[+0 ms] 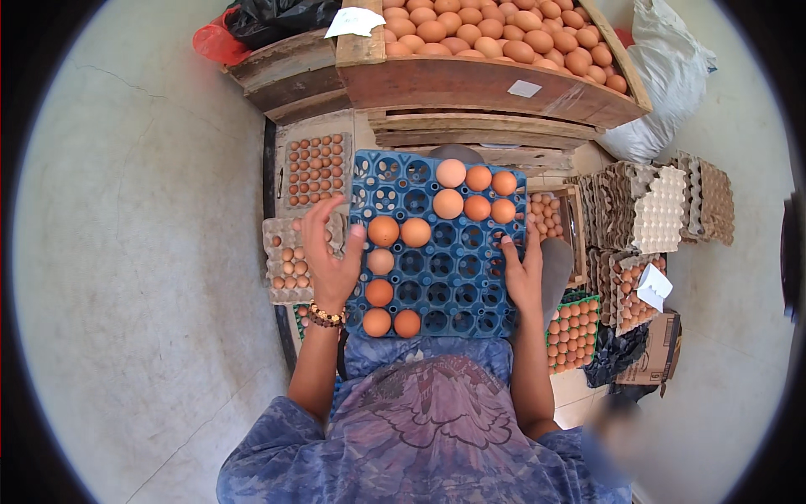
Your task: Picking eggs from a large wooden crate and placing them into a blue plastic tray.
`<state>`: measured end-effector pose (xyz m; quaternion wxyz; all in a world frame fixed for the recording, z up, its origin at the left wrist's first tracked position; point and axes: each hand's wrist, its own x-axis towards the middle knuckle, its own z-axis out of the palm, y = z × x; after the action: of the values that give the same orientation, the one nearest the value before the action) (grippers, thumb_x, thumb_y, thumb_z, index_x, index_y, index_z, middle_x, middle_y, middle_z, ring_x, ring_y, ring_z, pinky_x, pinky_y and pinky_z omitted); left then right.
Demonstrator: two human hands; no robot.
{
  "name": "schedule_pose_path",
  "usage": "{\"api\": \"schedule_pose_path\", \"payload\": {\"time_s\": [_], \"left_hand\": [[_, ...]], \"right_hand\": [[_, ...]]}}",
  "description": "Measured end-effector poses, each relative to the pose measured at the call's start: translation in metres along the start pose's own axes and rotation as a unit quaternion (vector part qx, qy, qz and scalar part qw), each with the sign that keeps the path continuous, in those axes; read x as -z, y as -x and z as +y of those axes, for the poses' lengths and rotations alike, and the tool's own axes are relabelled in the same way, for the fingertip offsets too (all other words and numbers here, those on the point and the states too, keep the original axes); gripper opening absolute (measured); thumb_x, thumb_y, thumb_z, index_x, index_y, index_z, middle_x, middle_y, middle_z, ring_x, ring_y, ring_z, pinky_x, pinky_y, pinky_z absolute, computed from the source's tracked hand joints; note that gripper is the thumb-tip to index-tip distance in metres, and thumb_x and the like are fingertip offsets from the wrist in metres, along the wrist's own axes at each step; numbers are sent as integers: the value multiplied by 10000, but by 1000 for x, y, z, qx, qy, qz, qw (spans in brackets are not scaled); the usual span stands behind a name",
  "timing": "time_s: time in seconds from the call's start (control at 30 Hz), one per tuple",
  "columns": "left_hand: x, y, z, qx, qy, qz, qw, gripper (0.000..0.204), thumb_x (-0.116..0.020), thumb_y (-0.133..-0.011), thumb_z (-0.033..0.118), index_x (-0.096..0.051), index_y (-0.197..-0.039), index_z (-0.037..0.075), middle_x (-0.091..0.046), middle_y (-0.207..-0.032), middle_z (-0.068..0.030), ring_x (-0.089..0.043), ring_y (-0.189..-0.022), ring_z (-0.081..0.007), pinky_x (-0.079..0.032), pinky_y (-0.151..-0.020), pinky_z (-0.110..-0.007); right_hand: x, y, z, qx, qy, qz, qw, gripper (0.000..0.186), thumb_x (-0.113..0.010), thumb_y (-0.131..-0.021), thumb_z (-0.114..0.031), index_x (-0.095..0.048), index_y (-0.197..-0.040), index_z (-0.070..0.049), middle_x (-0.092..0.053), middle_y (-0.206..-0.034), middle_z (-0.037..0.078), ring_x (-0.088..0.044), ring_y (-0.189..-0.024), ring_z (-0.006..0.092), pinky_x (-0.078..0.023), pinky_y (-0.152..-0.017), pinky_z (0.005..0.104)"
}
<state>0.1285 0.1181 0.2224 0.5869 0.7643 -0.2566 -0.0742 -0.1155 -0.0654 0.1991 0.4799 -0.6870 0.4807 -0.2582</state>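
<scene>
Twelve eggs (447, 204) loose on the blue tray (437, 277), weight uneven.
Your left hand (329, 252) and right hand (522, 273) grip its edges, fingers spread; tilt it and they roll.

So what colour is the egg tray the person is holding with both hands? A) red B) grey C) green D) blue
D: the egg tray gripped by the left hand and right hand is blue plastic, partly filled with brown eggs.
</scene>
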Motion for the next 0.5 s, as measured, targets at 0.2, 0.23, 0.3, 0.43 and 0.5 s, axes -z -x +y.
{"api": "schedule_pose_path", "payload": {"time_s": [0.2, 0.23, 0.3, 0.43, 0.5], "left_hand": [[8, -9, 23, -171, -158, -250, 940, 533, -782, -746, 189, -635, -1246, 82, -646, -1221, -109, -504, -1261, -330, -366, -1093, -468], [8, -11, 23, -157, -134, -263, 943, 499, -788, -751, 197, -664, -1225, 104, -653, -1208, -99, -487, -1278, -323, -362, -1096, -467], [8, -14, 23, -121, -118, -263, 950, 463, -781, -773, 199, -674, -1208, 82, -652, -1226, -95, -479, -1296, -322, -357, -1101, -466], [7, -24, 4, -126, -68, -227, 963, 349, -745, -856, 202, -696, -1164, 48, -686, -1205, -120, -542, -1271, -293, -428, -1061, -448], [0, -24, -5, -35, 69, -192, 978, 328, -722, -895, 206, -689, -1163, 20, -683, -1203, -139, -568, -1240, -258, -460, -1024, -408]], "right_hand": [[-1, -7, -7, 24, 21, -40, 999, 501, -597, -971, -197, -438, -1400, 7, -595, -1289, 200, -577, -1182, 283, -427, -1024, 383], [0, -7, -5, 24, 19, -42, 999, 501, -597, -971, -197, -438, -1400, 7, -595, -1289, 200, -577, -1182, 283, -427, -1024, 383], [1, -6, 0, 40, 31, -38, 998, 517, -604, -967, -200, -432, -1409, 7, -587, -1293, 204, -567, -1197, 283, -421, -1032, 386], [0, -4, 2, 36, 31, -32, 998, 526, -603, -962, -184, -424, -1417, 10, -586, -1290, 207, -574, -1186, 286, -423, -1032, 382], [0, -3, -1, 8, 15, -36, 999, 488, -583, -975, -133, -427, -1419, -5, -600, -1250, 134, -599, -1096, 177, -475, -938, 312]]}}
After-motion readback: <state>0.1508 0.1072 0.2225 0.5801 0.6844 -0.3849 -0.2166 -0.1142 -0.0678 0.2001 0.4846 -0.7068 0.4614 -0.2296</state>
